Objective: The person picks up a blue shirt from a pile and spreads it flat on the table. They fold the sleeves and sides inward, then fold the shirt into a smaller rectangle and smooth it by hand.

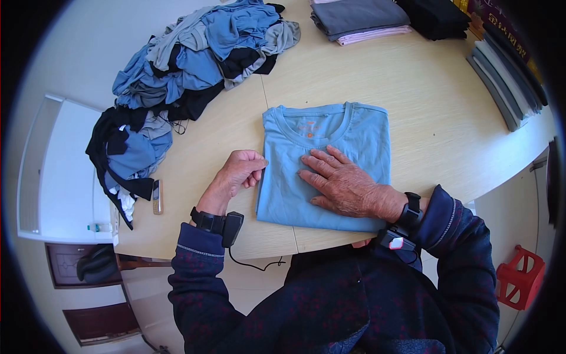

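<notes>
A light blue T-shirt [283, 194], folded into a rectangle, lies on the pale wooden table with its round neckline at the far side. My right hand [348, 186] rests palm down on the shirt's middle, fingers spread. At the shirt's left edge is my left hand [240, 170], its fingers curled and thumb and forefinger together against the cloth. Whether the fabric is pinched between them is too small to tell.
A loose heap of blue, grey and black clothes [200, 65] covers the back left. Folded grey garments [359, 17] and black ones [433, 17] lie at the back, another stack [501, 82] at the right. A phone [157, 197] lies left; a red stool [520, 277] stands on the floor.
</notes>
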Demonstrator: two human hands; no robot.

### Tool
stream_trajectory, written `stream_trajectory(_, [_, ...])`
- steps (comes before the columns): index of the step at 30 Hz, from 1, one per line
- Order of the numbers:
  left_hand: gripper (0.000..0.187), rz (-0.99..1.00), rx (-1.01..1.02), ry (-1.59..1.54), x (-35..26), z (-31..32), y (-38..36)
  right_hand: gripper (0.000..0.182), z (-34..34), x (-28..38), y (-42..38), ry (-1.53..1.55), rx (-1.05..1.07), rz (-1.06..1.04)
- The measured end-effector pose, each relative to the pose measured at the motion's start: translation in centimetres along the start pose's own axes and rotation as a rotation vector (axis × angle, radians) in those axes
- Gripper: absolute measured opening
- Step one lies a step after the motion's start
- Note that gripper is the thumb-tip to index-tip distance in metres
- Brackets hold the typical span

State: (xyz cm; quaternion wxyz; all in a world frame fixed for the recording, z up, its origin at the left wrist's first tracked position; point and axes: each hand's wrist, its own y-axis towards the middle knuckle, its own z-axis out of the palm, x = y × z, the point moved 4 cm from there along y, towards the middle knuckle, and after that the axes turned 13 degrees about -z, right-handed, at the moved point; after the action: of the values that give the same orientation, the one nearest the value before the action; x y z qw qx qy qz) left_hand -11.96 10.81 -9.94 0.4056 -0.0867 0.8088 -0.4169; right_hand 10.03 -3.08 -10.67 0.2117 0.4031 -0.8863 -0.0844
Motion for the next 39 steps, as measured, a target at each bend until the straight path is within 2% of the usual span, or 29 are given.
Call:
stream_trajectory(7, [0.013, 0.053, -0.110, 0.048, -0.1, -0.3, -0.7, 0.057, 0.1, 0.0, 0.0, 0.004, 0.003, 0.000])
stream_trajectory(13, [0.015, 0.272, -0.358, 0.417, 0.0, 0.0, 0.4, 0.058, -0.1, 0.1, 0.0, 0.004, 0.009, 0.006])
stream_trajectory(16, [0.015, 0.234, -0.371, 0.390, 0.0, 0.1, 0.2, 0.056, -0.1, 0.0, 0.0, -0.015, -0.004, 0.003])
stream_trajectory(19, [0.015, 0.118, -0.301, 0.272, -0.1, 0.4, -1.0, 0.056, 0.1, 0.0, -0.1, -0.018, -0.019, -0.007])
stream_trajectory(22, [0.017, 0.117, -0.349, 0.253, 0.4, 0.1, -0.8, 0.056, 0.1, 0.0, 0.0, -0.023, -0.016, -0.006])
stream_trajectory(25, [0.019, 0.491, -0.588, 0.408, 1.0, -0.1, 0.0, 0.056, 0.1, 0.0, 0.0, -0.019, -0.011, -0.001])
stream_trajectory(28, [0.020, 0.611, -0.751, 0.675, -1.5, 3.0, -3.6, 0.056, 0.0, 0.1, 0.0, -0.010, -0.007, 0.005])
stream_trajectory(29, [0.019, 0.722, -0.834, 0.735, -1.2, 3.3, -3.4, 0.056, -0.1, 0.1, 0.0, -0.008, -0.004, 0.007])
stream_trajectory(35, [0.018, 0.636, -0.885, 0.840, -0.3, 2.3, -1.4, 0.057, 0.1, 0.0, -0.1, 0.014, 0.002, 0.007])
stream_trajectory(38, [0.018, 0.702, -0.843, 0.710, -1.8, 2.5, -2.2, 0.057, 0.2, -0.1, -0.1, 0.026, -0.005, 0.003])
stream_trajectory(39, [0.019, 0.791, -0.845, 0.714, -2.7, 3.0, -2.6, 0.056, 0.3, 0.0, -0.1, 0.030, -0.013, 0.001])
